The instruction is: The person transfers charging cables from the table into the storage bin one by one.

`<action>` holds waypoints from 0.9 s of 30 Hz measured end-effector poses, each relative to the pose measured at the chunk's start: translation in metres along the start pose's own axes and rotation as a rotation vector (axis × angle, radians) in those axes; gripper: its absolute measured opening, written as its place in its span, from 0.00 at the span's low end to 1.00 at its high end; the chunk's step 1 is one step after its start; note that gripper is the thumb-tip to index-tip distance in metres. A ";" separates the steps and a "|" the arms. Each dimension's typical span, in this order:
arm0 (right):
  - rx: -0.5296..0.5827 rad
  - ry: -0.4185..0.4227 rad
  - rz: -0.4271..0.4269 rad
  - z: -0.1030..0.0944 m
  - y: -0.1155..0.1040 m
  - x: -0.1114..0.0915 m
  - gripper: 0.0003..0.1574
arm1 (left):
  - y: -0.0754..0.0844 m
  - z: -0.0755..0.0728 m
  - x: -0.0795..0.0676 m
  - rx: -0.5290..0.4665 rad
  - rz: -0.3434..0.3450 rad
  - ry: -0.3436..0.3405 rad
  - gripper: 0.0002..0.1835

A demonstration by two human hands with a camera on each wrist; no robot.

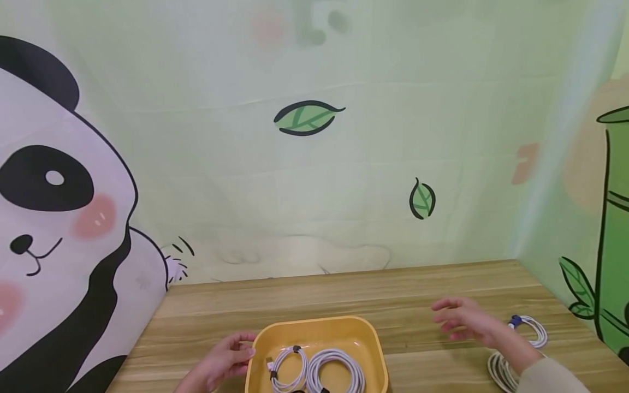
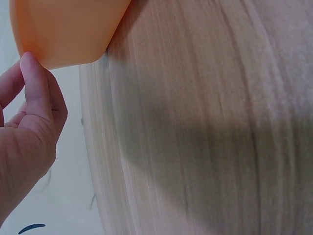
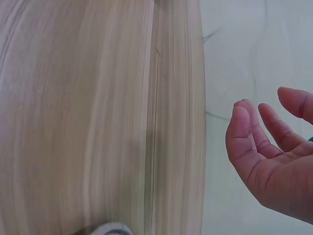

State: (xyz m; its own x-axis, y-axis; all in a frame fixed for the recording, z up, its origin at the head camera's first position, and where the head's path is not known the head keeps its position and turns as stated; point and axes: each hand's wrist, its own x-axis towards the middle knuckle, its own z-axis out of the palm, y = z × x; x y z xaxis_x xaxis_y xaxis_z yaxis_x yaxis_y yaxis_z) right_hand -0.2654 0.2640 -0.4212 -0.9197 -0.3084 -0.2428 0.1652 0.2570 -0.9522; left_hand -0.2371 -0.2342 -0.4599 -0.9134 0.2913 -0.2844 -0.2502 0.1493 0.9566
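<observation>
My left hand (image 1: 223,360) is at the left side of a yellow plastic tray (image 1: 380,360), thumb and fingers bent at its rim. In the left wrist view, a fingertip (image 2: 30,63) meets the tray's wall (image 2: 73,34). Inside the tray lie a thin white USB cable coil (image 1: 276,364) with black ties and a thicker whitish cable coil (image 1: 361,376). Over the table right of the tray is my right hand (image 1: 467,319), fingers loosely bent and spread, holding nothing. Near its forearm are a white cable coil (image 1: 540,333) with a blue tie and another coil (image 1: 498,374), partly hidden by the sleeve.
The wood-grain table (image 1: 408,305) ends at a pale green backdrop (image 1: 344,191) printed with a panda (image 1: 44,229) and leaves. A side panel with a bamboo print (image 1: 619,245) borders the table on the right.
</observation>
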 end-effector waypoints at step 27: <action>-0.042 0.082 0.038 -0.038 0.020 -0.019 0.16 | 0.001 0.000 -0.001 0.005 -0.007 -0.003 0.24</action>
State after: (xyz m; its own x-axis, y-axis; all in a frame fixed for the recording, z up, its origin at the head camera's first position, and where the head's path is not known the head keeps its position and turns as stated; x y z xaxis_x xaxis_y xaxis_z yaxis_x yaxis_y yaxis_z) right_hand -0.2583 0.3101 -0.4284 -0.9395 -0.2217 -0.2610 0.1871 0.3058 -0.9335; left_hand -0.2370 -0.2345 -0.4584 -0.9107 0.2934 -0.2908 -0.2545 0.1560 0.9544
